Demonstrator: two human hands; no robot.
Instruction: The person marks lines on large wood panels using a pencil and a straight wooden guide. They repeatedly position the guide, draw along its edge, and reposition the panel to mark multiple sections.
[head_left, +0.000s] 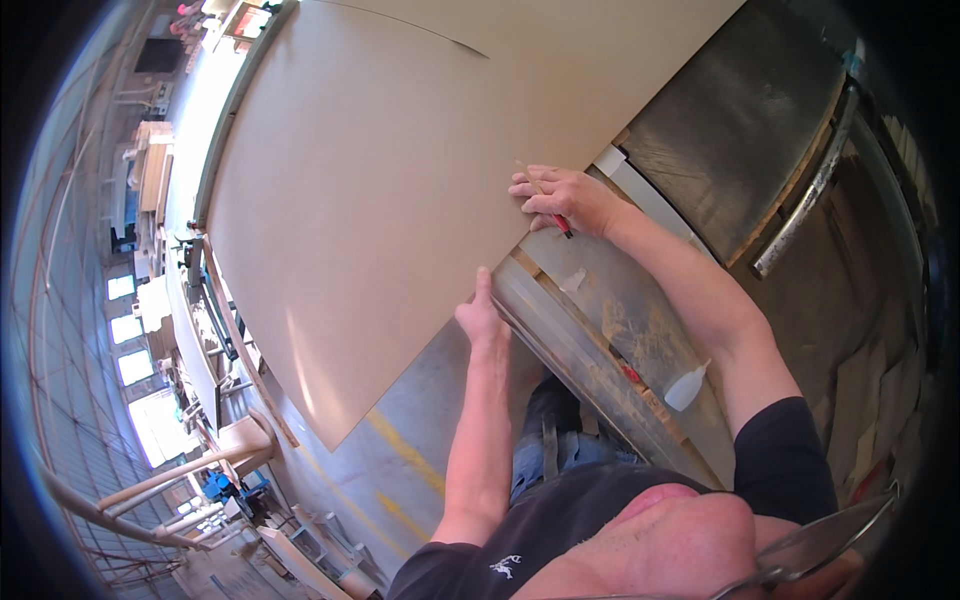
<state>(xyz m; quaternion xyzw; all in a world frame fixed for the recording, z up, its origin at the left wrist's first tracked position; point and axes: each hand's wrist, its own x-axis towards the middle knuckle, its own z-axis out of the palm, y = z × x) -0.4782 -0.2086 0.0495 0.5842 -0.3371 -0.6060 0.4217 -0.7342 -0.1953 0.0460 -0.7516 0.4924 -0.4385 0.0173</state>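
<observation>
A large brown sheet panel (360, 195) lies across the metal table of a machine, its near corner jutting out over the floor. My left hand (482, 315) grips the panel's near edge, thumb on top and fingers hidden beneath. My right hand (566, 199) rests on the panel near the same edge, with a pencil (534, 180) and a red and black marking tool (561, 223) between its fingers; whether these are one tool I cannot tell. A dark curved line or slit (469, 49) shows on the panel's far part.
A dusty metal table (637, 322) carries a white squeeze bottle (686, 386) and a small red object (630, 373) by a slot. A dark table section (735, 127) and a worn metal tube (810, 195) stand to the right. Stacked boards (154, 176) and a curved duct (180, 469) are at left.
</observation>
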